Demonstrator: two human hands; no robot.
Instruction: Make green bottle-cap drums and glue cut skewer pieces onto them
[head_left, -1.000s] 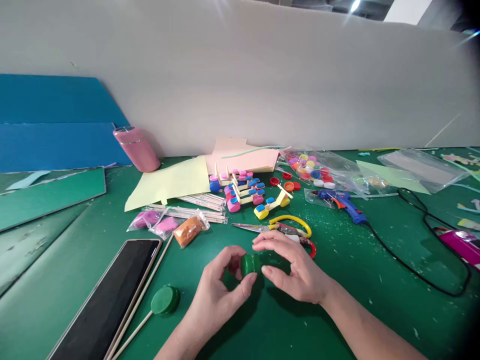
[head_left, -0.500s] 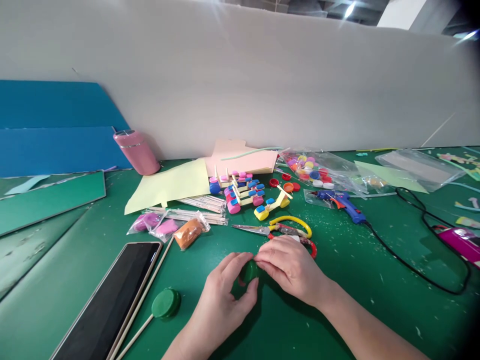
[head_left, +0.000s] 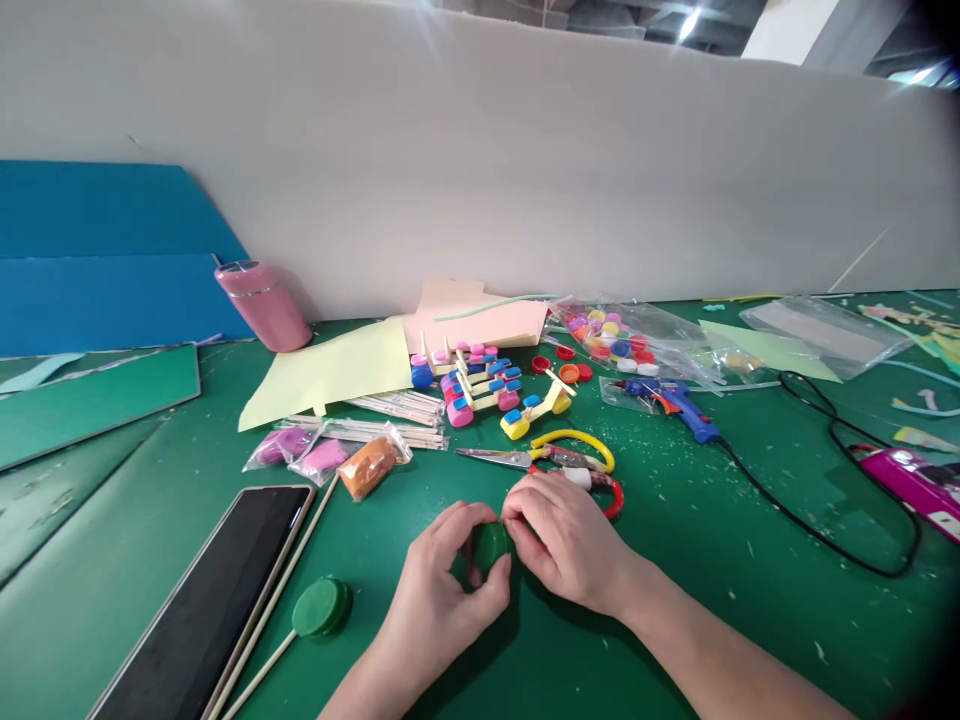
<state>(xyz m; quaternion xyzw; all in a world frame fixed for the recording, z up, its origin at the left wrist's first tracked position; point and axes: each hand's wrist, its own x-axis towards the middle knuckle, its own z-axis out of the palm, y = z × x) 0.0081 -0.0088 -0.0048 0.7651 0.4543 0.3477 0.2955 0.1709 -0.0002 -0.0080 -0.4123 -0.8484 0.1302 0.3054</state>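
Between thumb and fingers, my left hand (head_left: pixel 456 582) grips a green bottle cap (head_left: pixel 490 546) a little above the table. The fingertips of my right hand (head_left: pixel 564 538) are pinched together at the cap's right edge; whether something small is between them is hidden. Left of my hands lies a second green cap (head_left: pixel 321 606) with a thin wooden stick (head_left: pixel 262 672) at its lower left. Just beyond my right hand are scissors (head_left: pixel 517 458) with yellow and red handles.
A phone (head_left: pixel 214 590) and another stick (head_left: pixel 281 580) lie on the left. Bagged clay (head_left: pixel 371 468), small cap-and-stick models (head_left: pixel 480 385) and loose red caps (head_left: pixel 568 373) are farther back. A blue glue gun (head_left: pixel 679 402) trails a black cord on the right. A pink tumbler (head_left: pixel 266 308) stands back left.
The view has shifted slightly, so everything sits a little farther left. In my left hand the green cap has turned and shows more of its face. Both hands stay close together.
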